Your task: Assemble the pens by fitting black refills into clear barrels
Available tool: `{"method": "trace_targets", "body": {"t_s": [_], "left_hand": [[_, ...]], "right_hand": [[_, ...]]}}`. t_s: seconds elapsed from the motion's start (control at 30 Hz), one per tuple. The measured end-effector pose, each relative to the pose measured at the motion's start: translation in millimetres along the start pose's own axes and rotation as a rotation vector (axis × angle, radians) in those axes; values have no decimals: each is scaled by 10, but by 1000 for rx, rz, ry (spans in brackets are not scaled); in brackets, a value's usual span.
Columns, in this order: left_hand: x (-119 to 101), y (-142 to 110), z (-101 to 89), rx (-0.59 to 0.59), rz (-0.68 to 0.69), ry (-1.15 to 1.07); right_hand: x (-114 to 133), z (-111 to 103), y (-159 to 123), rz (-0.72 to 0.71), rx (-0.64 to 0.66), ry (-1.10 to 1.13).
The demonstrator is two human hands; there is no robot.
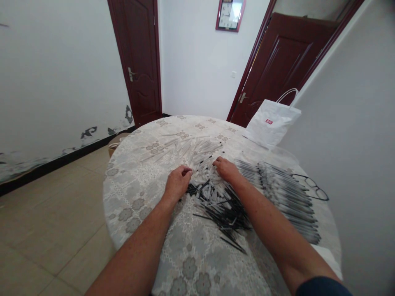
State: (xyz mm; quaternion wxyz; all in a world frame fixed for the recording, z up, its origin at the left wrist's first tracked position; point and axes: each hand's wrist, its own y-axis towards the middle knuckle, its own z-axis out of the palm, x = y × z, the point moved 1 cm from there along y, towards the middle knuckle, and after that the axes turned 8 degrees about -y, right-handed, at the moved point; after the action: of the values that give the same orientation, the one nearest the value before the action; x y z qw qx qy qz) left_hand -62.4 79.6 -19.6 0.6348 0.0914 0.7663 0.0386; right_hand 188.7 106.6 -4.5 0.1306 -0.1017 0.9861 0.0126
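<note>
On a round table with a patterned cloth lies a heap of clear pen barrels, small caps and thin black refills. My left hand rests at the near left edge of the heap, fingers curled in a pinch on something I cannot make out. My right hand lies on the heap's right side, fingers bent down among the parts; what they hold is hidden. A row of assembled pens lies to the right of my right forearm.
A white paper bag stands at the table's far right by the wall. Black-framed glasses lie beside the assembled pens. Two dark red doors and a wall clock are behind. Tiled floor lies to the left.
</note>
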Motion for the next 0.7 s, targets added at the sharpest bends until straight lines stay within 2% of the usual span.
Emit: {"method": "trace_targets", "body": {"t_s": [0.3, 0.47, 0.7], "left_hand": [[32, 2, 10, 17, 4, 23], [-18, -10, 16, 16, 28, 44], [-15, -15, 31, 38, 24, 32]], "right_hand": [[-17, -103, -81, -109, 34, -16], [37, -116, -228, -113, 44, -15], [96, -194, -485, -98, -7, 30]]}}
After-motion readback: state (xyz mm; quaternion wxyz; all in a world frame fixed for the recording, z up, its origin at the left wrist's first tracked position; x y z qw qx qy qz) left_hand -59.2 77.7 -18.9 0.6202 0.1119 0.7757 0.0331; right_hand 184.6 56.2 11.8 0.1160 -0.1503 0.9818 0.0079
